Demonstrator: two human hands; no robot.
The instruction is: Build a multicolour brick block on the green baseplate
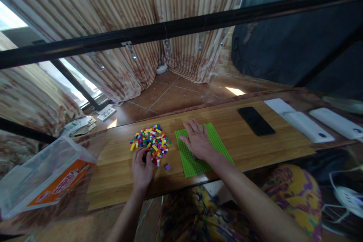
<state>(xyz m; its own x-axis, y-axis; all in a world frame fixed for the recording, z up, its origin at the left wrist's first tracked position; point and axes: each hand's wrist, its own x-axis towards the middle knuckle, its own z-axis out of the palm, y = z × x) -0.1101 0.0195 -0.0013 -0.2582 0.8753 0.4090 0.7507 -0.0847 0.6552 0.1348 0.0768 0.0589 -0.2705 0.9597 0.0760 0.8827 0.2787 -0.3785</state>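
My left hand (142,170) is at the near edge of a pile of small, many-coloured toy bricks (153,138). Its fingers are curled toward the thumb, and what lies between the fingertips is hidden. A single purple brick (167,166) lies apart from the pile, just right of that hand. Flat over the green studded baseplate (185,166) rests my right hand (197,140), fingers spread and palm down. Under its palm a small dark grey piece (194,157) shows in part; the hand covers the rest.
The wooden board (113,174) carries a black phone (256,121) to the right. Beyond it are white devices (309,125) and a white sheet (276,106). A clear plastic box (51,174) with an orange label stands at the left. A dark metal bar (181,26) crosses behind.
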